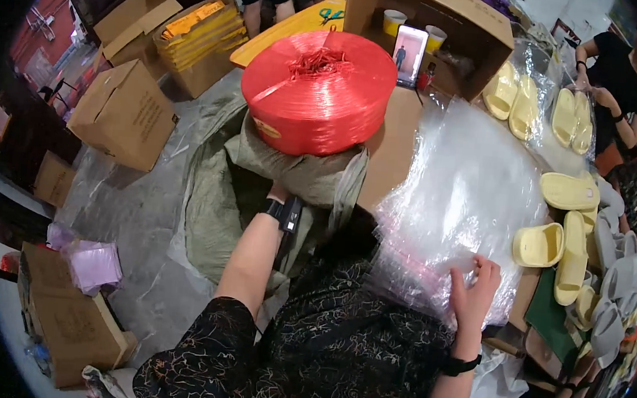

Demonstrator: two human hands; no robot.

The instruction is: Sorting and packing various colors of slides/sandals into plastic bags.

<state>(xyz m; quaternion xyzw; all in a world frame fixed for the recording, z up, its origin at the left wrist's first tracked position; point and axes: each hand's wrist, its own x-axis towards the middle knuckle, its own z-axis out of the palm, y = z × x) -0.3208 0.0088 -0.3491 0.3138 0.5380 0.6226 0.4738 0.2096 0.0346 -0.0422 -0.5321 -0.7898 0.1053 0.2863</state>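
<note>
My left hand (279, 192) reaches down into a grey-green woven sack (209, 189); a fold of the sack hides its fingers. On top of the sack's far rim sits a big red roll of plastic twine (319, 100), its loose strands bunched at the centre. My right hand (475, 290) lies on a stack of clear plastic bags (464, 181), thumb and fingers apart. The bags spread over flat cardboard (391, 148) to the right of the twine.
Pale yellow slippers (572, 259) and grey slippers (609, 323) pile up at the right, where a co-worker (617, 81) handles bagged pairs. An open carton (434, 8) and a lit phone (409, 55) stand ahead. Cardboard boxes (125, 114) sit on the left floor.
</note>
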